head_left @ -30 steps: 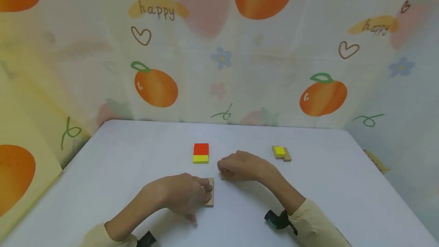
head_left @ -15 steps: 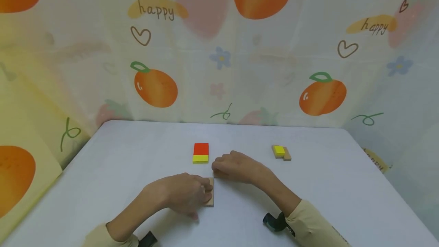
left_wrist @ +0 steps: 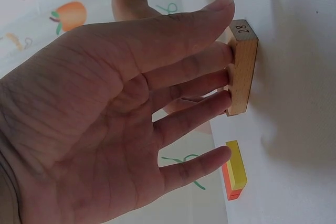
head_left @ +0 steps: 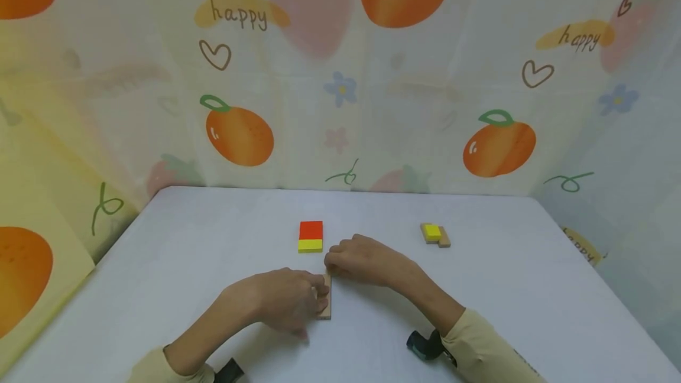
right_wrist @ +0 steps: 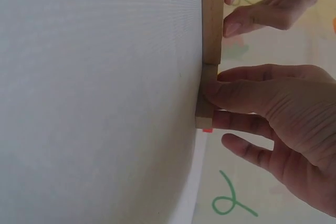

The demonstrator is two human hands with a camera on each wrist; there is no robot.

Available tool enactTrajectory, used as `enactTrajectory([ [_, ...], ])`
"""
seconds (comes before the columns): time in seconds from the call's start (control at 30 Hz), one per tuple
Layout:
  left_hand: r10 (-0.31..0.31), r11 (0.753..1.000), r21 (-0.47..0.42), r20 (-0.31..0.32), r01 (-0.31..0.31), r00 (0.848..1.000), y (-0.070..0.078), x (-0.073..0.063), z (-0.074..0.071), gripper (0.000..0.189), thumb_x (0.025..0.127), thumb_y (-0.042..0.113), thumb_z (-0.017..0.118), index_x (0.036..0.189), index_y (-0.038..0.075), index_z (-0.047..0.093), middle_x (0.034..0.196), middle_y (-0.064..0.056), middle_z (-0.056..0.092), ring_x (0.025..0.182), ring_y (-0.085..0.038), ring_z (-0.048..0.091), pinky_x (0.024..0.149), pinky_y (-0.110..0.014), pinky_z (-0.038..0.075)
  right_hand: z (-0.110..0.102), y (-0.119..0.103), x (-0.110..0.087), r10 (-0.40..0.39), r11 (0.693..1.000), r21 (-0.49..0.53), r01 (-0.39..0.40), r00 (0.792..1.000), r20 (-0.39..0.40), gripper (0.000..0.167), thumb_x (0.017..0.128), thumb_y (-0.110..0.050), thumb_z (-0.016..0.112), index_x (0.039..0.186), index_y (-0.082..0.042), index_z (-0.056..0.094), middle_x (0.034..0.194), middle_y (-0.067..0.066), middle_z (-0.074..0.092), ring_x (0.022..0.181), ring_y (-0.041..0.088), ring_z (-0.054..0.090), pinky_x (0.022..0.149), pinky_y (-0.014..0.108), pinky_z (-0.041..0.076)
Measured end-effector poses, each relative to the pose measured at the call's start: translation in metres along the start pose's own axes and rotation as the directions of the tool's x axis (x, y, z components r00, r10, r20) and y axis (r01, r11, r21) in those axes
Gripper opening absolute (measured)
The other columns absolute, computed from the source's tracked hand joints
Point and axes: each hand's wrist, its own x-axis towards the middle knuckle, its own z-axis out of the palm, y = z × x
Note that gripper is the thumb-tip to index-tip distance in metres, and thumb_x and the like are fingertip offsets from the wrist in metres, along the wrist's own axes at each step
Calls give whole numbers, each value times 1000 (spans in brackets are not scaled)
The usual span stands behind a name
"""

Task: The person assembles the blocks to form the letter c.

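Fingers [left_wrist: 194, 120] of left hand [head_left: 284, 299] pressing, loosely extended, on long pale-wood block [left_wrist: 244, 74], lying between side edges of white table [head_left: 495, 294]. Right hand [head_left: 369, 260] pinching small pale-wood block [right_wrist: 206, 95], apparently touching long block's far end. Flat red block [head_left: 311, 230] and yellow block [head_left: 310, 246] sitting beyond, toward far edge. Good joining probably needing long block staying pinned, small one sliding flat, ends meeting squarely.

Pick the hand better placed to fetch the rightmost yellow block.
Probably the right hand: it's nearer the yellow block, though it pinches a wooden piece. The left hand, farther away, touches a numbered block.
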Motion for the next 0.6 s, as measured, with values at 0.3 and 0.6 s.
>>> enactTrajectory([
  [0.3, -18, 1000, -14, 20, 18, 1000, 0, 0, 1, 38, 83, 41, 87, 119, 30, 79, 133, 14, 66, 120, -9, 64, 106, -35, 56, 0, 1, -3, -17, 1000, -2, 17, 1000, -8, 22, 100, -22, 71, 122, -24, 69, 112, -10, 76, 103, 9, 69, 88, 19, 53],
  [0.6, 3, 1000, 7, 9, -3, 1000, -1, 0, 2, 36, 84, 42, 87, 117, 29, 80, 130, 13, 66, 118, -8, 64, 103, -32, 57, -3, 6, -3, 6, 1000, -4, -5, 1000, 20, 22, 99, -24, 73, 121, -23, 73, 110, -8, 78, 97, 10, 70, 87, 21, 55],
])
